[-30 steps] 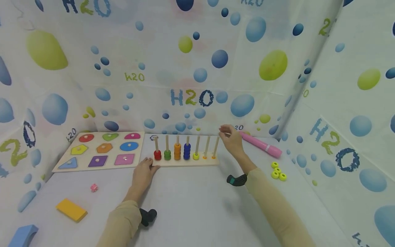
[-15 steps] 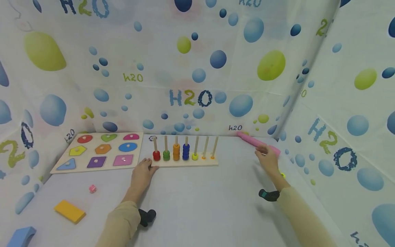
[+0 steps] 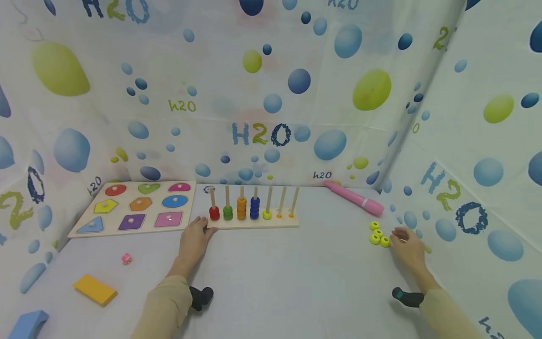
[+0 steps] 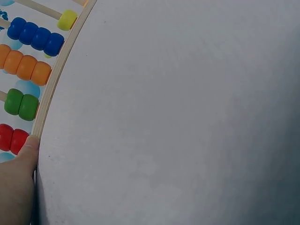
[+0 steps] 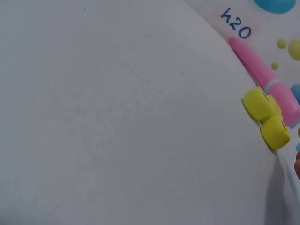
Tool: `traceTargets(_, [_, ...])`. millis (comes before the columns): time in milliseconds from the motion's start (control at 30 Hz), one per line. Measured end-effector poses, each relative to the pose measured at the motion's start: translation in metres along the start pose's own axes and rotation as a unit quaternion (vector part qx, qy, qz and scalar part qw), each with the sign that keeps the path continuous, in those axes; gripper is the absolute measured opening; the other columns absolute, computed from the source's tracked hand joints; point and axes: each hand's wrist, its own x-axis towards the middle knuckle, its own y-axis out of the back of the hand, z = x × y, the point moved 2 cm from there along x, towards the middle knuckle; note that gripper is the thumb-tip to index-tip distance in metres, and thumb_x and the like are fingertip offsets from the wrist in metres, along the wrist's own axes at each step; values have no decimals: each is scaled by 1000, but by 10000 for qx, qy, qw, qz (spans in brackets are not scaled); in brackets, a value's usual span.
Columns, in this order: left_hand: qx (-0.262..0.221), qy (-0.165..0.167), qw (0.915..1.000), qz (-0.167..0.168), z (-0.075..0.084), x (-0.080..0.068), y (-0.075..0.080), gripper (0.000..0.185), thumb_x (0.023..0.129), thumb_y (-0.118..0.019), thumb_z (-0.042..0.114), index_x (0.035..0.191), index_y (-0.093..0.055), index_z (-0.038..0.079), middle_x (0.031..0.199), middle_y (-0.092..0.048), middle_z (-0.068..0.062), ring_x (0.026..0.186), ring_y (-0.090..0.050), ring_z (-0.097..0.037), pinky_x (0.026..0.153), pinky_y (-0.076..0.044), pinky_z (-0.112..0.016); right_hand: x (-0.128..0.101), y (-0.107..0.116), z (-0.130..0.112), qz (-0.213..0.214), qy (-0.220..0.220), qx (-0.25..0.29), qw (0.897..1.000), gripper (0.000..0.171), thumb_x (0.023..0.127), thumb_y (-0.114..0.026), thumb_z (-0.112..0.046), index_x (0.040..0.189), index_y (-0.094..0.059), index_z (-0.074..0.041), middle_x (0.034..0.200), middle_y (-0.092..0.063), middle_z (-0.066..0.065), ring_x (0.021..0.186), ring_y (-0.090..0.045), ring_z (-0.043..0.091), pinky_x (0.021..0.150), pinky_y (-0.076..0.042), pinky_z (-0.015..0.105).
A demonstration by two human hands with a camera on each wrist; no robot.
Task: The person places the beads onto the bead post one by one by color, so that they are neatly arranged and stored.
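Note:
My left hand (image 3: pixel 195 241) grips the left front corner of a wooden bead stacker (image 3: pixel 254 225) with upright pegs. In the left wrist view the thumb (image 4: pixel 29 149) presses along the base's edge, beside the red beads (image 4: pixel 8 137); the other fingers are hidden. Red, green, orange, blue and one yellow bead (image 3: pixel 267 214) sit on the pegs, and the two right pegs carry none. At the right, my right hand (image 3: pixel 410 250) is beside several loose yellow beads (image 3: pixel 374 239), its bent fingers close to the nearest one, with nothing held between them.
A pink marker (image 3: pixel 353 198) lies behind the loose beads. Left of the stacker is a shape puzzle board (image 3: pixel 106 230). A small pink piece (image 3: pixel 126 258), a yellow block (image 3: pixel 95 289) and a blue arched block (image 3: pixel 28 325) lie at the front left. Patterned cloth walls (image 3: pixel 220 103) border the table.
My right hand has moved from beside the stacker's right peg, across the pink marker, to the right of the loose yellow beads. The left hand stays on the stacker's corner.

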Motion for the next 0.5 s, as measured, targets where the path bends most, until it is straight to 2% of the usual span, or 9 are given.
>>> traceTargets(200, [-23, 35, 10000, -53, 0, 0, 1, 53, 88, -68, 23, 126, -53, -11, 129, -51, -28, 127, -40, -43, 103, -34, -54, -10, 4, 12, -18, 359, -106, 9993, 35, 94, -56, -16, 120, -52, 7, 113, -60, 26, 105, -57, 39, 90, -48, 50])
traceTargets(367, [-33, 29, 10000, -52, 0, -1, 2, 54, 88, -69, 24, 127, -52, -10, 129, -51, -27, 127, -40, -43, 103, -34, -54, -11, -1, 11, -247, 509, -165, 9983, 38, 92, -61, -17, 122, -51, 5, 115, -60, 25, 105, -58, 38, 89, -49, 48])
traceTargets(500, [-54, -16, 10000, 3, 1, 0, 2, 53, 88, -69, 23, 125, -53, -11, 128, -52, -28, 127, -41, -43, 102, -35, -54, -13, -7, 9, -276, 566, -233, 9977, 38, 90, -62, -14, 121, -52, 4, 115, -59, 25, 103, -59, 38, 87, -51, 48])
